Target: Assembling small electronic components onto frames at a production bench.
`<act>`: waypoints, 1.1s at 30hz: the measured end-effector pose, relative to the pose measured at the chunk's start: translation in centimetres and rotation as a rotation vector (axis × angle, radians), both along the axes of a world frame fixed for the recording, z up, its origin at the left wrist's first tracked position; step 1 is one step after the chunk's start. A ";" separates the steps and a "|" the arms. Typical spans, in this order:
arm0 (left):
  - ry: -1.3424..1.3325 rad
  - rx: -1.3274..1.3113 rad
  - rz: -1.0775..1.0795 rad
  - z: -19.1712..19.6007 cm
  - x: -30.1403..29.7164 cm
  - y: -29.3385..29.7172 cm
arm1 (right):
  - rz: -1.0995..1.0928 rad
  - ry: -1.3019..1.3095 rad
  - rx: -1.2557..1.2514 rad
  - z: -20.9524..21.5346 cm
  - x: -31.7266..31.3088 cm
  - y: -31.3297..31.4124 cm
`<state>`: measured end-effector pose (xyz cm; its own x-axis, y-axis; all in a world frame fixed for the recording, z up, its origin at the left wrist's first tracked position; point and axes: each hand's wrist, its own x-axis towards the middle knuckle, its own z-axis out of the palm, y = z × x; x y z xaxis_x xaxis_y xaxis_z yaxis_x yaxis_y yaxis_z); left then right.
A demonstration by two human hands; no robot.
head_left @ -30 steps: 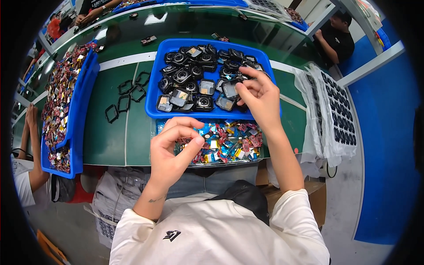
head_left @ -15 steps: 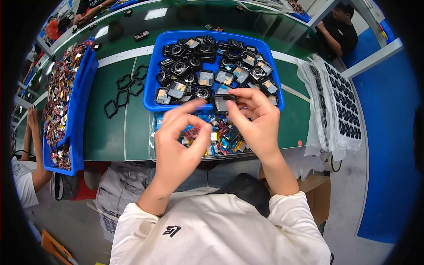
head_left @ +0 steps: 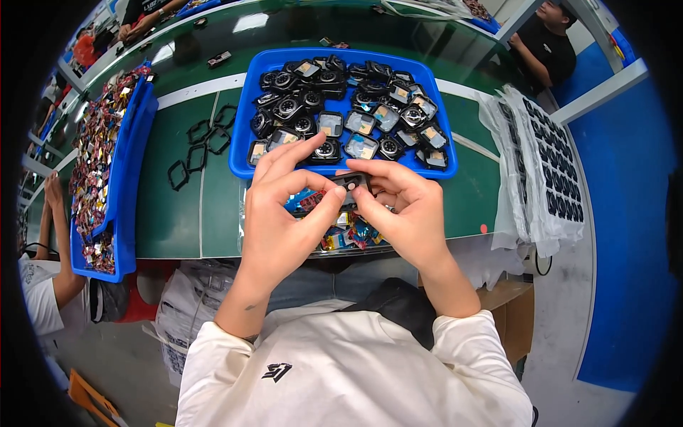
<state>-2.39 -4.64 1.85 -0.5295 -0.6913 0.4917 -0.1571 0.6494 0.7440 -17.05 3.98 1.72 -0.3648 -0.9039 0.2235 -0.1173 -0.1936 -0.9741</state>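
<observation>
Both hands meeting at frame centre, just below the near rim of the blue tray (head_left: pixel 238 124). Small dark square part (head_left: pixel 350 182) pinched between them: left hand (head_left: pixel 281 220) closing in from the left with thumb tip pressed against the part's lower left edge, index finger stretched up over the tray rim; right hand (head_left: pixel 409 213) clamped on it from the right, fingers curled over its top, thumb underneath. Grip tight on both sides, only the part's face with a pale dot showing between the fingertips. Part sitting right at the tray's front edge, above a clear shallow tray of small colourful pieces (head_left: pixel 345 235), mostly hidden under the hands. Blue tray loaded with more dark square parts (head_left: pixel 334 107), some with round lenses, some with pale faces, piled loosely. Left of the tray, several empty black square frames (head_left: pixel 203 142) lying flat on the green table (head_left: pixel 171 213), well apart from the hands. Far left, a long blue bin (head_left: pixel 131 178) filled with shiny mixed-colour bits. Right side of frame, stacked clear sheets with rows of black squares (head_left: pixel 548 171) lying over the table edge. Another person's arm (head_left: pixel 53 228) at lower left, another person in a dark shirt (head_left: pixel 548 50) at upper right
</observation>
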 end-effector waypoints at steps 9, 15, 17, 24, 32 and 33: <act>0.035 0.138 -0.026 0.2 -0.2 0.1 | 0.046 0.079 0.049 0.3 0.0 0.6; 0.040 0.188 -0.014 -0.4 -0.2 0.1 | 0.013 0.139 -0.041 -0.6 0.3 0.3; 0.043 0.197 -0.015 -0.3 -0.2 0.2 | 0.006 0.122 -0.056 -0.5 0.3 0.4; 0.053 0.206 0.013 -0.3 -0.4 0.5 | 0.009 0.172 -0.027 -0.4 0.3 0.4; 0.103 0.242 0.032 -0.5 -0.5 1.0 | -0.053 0.135 -0.045 -0.6 0.5 0.2; 0.137 0.287 0.029 -0.4 -0.5 1.1 | -0.086 0.143 -0.069 -0.6 0.4 0.1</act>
